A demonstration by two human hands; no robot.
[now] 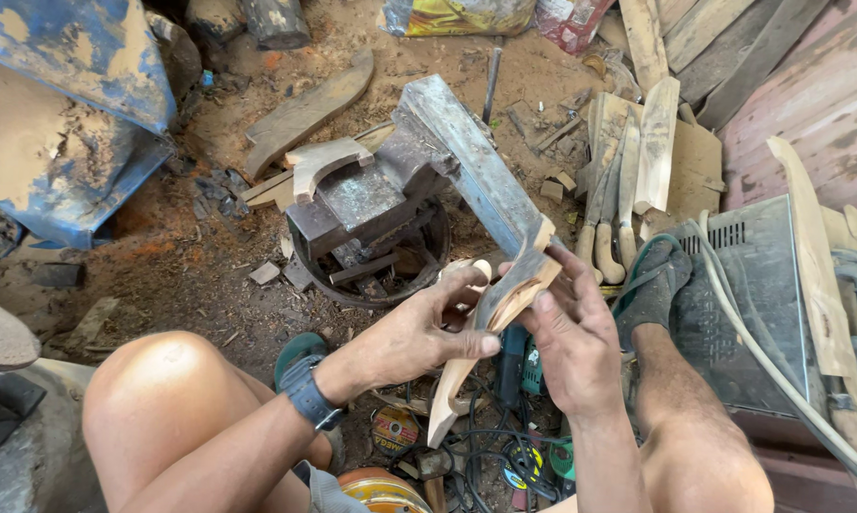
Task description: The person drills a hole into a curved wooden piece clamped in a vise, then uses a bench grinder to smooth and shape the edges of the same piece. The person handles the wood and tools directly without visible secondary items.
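My left hand (419,332) and my right hand (566,332) both grip a curved, pale wooden piece (490,309) with a dark blade-like part along its upper edge, held upright between my knees. The left thumb presses on its middle; the right fingers wrap its upper end. A dark wristband sits on my left wrist (307,391). Just beyond the hands stands a heavy metal vise (371,204) with a curved wooden block (326,161) lying on top.
A long steel bar (476,161) leans over the vise. Wooden blanks and knives with wooden handles (618,204) lie at right beside a grey metal box (747,304) with a dark glove (652,285). A power tool, cables and discs (514,446) lie between my legs. Blue tarp (67,104) at left.
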